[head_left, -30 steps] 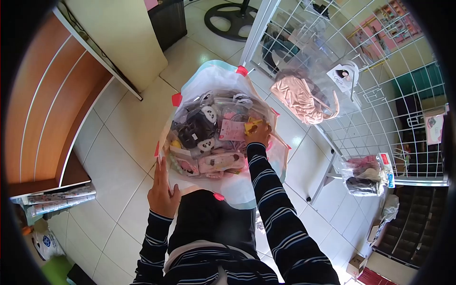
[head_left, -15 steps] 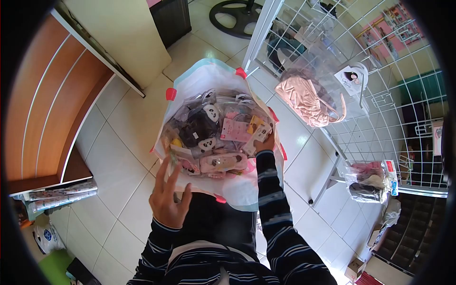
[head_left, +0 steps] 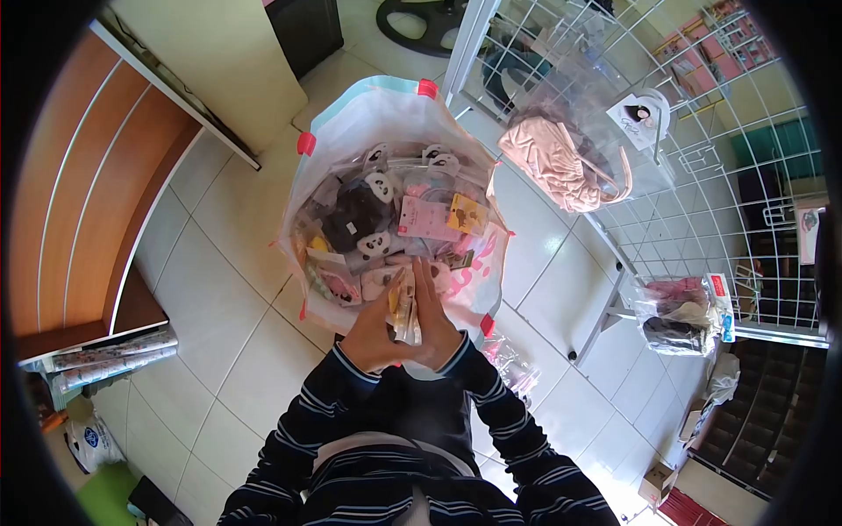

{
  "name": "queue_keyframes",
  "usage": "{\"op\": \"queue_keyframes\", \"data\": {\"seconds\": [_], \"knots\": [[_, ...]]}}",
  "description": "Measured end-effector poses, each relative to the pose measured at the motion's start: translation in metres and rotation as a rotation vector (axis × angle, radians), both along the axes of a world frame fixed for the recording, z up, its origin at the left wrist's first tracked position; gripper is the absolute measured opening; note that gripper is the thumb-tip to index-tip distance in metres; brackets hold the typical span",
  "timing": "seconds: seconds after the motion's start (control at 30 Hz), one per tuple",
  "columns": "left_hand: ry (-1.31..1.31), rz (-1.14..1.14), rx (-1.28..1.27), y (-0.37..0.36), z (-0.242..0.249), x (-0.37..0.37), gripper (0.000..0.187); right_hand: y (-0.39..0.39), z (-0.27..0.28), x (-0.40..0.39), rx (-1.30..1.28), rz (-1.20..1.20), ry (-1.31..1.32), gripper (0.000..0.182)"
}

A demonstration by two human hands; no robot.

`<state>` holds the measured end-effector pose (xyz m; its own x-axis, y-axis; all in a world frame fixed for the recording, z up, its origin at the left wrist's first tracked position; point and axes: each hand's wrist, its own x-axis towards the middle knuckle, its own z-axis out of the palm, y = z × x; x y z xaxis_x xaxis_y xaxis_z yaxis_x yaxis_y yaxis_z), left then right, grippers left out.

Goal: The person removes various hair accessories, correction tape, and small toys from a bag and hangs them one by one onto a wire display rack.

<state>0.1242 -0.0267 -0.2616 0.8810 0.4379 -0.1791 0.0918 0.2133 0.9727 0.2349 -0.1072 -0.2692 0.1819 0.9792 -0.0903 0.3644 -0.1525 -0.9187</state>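
Observation:
A large white bag (head_left: 338, 114) with a turquoise rim and red tabs stands open before me, full of plastic-wrapped goods. Over its near side, my left hand (head_left: 373, 335) and my right hand (head_left: 437, 323) face each other. Pressed between them are small clear plastic packets (head_left: 404, 309), seen edge-on, with a bit of yellow showing; what is in them I cannot make out. Just beyond my fingers lie black-and-white panda items (head_left: 361, 210), a pink carded packet (head_left: 427, 219) and a yellow carded packet (head_left: 468, 214). A packet (head_left: 335, 276) with a white card sits at the bag's left.
To the right stands a white wire grid rack (head_left: 605, 250), with a pink garment in plastic (head_left: 553, 162) and another bagged item (head_left: 680, 316) hanging from it. Clear packets (head_left: 511, 364) lie on the floor beside the bag. Curved wooden shelving (head_left: 79, 210) is at left.
My right hand has lifted a packet from the bag's right side and come back toward me. My left hand, earlier spread at the left, has joined it around the packets.

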Motion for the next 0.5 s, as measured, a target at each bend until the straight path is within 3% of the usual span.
{"op": "queue_keyframes", "data": {"seconds": [0.03, 0.07, 0.13, 0.17, 0.23, 0.3, 0.33, 0.37, 0.5], "knots": [[0.061, 0.203, -0.067, -0.006, -0.008, -0.004, 0.076, 0.0, -0.009, 0.001, 0.006, 0.057, 0.121, 0.106], [0.059, 0.205, -0.066, -0.004, -0.011, -0.006, 0.076, 0.004, -0.016, 0.007, 0.023, 0.098, 0.177, 0.104], [0.13, 0.479, -0.424, 0.002, -0.015, -0.014, 0.05, 0.01, -0.03, 0.018, 0.05, 0.18, 0.293, 0.1], [0.119, 0.522, -0.446, 0.005, -0.003, -0.014, 0.031, 0.021, -0.067, 0.033, 0.065, 0.284, 0.225, 0.104], [0.12, 0.57, -0.517, 0.006, -0.016, -0.023, 0.029, 0.05, -0.07, 0.061, -0.138, 0.015, 0.456, 0.1], [0.101, 0.606, -0.576, 0.005, -0.017, -0.026, 0.026, 0.081, -0.131, 0.102, -0.033, -0.587, 0.216, 0.072], [0.1, 0.607, -0.57, 0.004, -0.016, -0.026, 0.026, 0.09, -0.11, 0.102, -0.201, -0.742, -0.351, 0.068], [0.106, 0.605, -0.56, 0.003, -0.015, -0.028, 0.027, 0.096, -0.145, 0.113, -0.297, -0.827, -0.549, 0.073], [0.074, 0.602, -0.575, 0.003, -0.018, -0.039, 0.028, 0.085, -0.151, 0.121, -0.485, -0.798, -0.474, 0.066]]}}
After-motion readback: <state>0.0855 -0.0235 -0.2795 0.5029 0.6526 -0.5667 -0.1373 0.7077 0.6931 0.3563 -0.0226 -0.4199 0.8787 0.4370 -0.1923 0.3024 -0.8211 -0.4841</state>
